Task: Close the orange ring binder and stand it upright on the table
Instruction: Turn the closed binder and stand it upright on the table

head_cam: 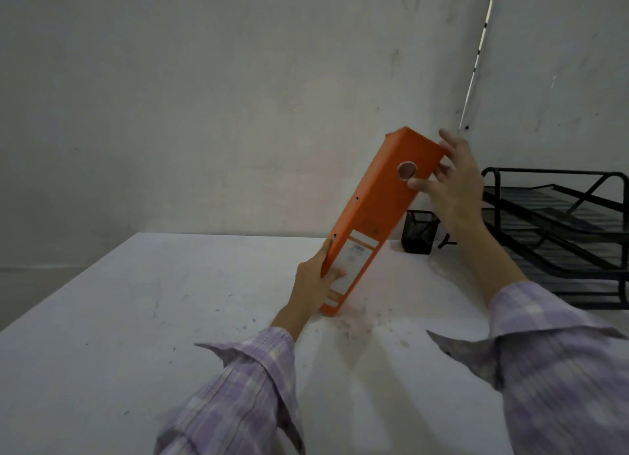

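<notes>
The orange ring binder [376, 212] is closed and stands tilted, its top leaning to the right, its spine with a white label and a finger hole facing me. Its lower end rests on the white table [136, 318]. My left hand [315, 281] grips the binder's lower left edge, thumb across the label. My right hand [449, 178] holds the upper right corner, thumb on the spine next to the finger hole, fingers spread around the top edge.
A black mesh pen cup [419, 231] stands just behind the binder, near the wall. A black wire letter tray rack [561, 229] fills the right side of the table. Small specks of debris lie on the table in front of the binder.
</notes>
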